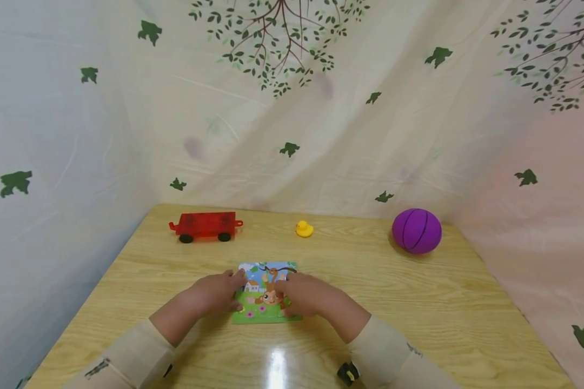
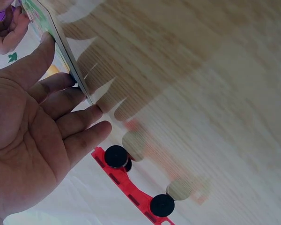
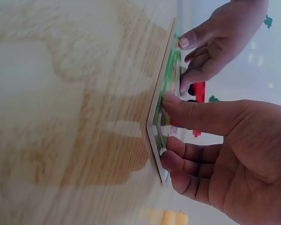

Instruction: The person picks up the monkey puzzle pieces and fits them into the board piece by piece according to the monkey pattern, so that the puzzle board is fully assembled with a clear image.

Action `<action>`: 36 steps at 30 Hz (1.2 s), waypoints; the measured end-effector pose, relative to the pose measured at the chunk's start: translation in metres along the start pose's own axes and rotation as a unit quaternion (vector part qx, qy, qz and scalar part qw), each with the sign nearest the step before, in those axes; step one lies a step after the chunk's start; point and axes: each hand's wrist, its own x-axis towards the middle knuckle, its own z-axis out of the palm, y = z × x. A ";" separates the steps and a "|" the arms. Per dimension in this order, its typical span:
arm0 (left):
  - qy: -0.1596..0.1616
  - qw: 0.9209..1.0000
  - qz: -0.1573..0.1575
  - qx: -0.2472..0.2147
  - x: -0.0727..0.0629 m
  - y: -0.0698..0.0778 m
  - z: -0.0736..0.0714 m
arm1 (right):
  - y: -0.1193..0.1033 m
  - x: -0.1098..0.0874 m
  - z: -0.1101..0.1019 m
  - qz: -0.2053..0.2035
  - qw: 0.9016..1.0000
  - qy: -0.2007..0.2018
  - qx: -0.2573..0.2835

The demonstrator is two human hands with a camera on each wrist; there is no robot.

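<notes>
A thin, square picture board (image 1: 260, 316) with a cartoon monkey, a house and flowers lies flat on the wooden table. At its left edge is my left hand (image 1: 217, 293); in the left wrist view the thumb (image 2: 48, 44) touches the face of the board, and the fingers extend loosely along its edge. My right hand (image 1: 307, 294) covers part of the right side. The right wrist view has that hand's thumb (image 3: 171, 104) on the printed face and its loosely bent fingers (image 3: 175, 161) resting near the rim. Any separate pieces under the fingertips cannot be made out.
Behind the board stand a red toy wagon (image 1: 206, 225) with black wheels at the left, a small yellow rubber duck (image 1: 304, 229) near the middle, and a purple ball (image 1: 416, 231) at the right. Leaf-printed cloth (image 1: 253, 178) encloses the table's back and sides.
</notes>
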 end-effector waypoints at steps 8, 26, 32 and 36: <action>0.002 1.000 0.004 0.007 -0.002 0.001 -0.002 | -0.007 0.002 -0.002 -0.012 1.000 0.012 -0.026; -0.002 1.000 0.002 0.005 -0.002 0.000 -0.002 | -0.019 -0.004 0.000 -0.020 0.996 0.047 -0.080; -0.004 1.000 0.002 -0.002 -0.003 -0.001 0.002 | -0.018 -0.010 0.003 -0.034 0.995 0.049 -0.083; 0.007 1.000 0.006 0.002 -0.003 -0.002 0.006 | -0.017 -0.013 0.004 -0.049 0.994 0.055 -0.076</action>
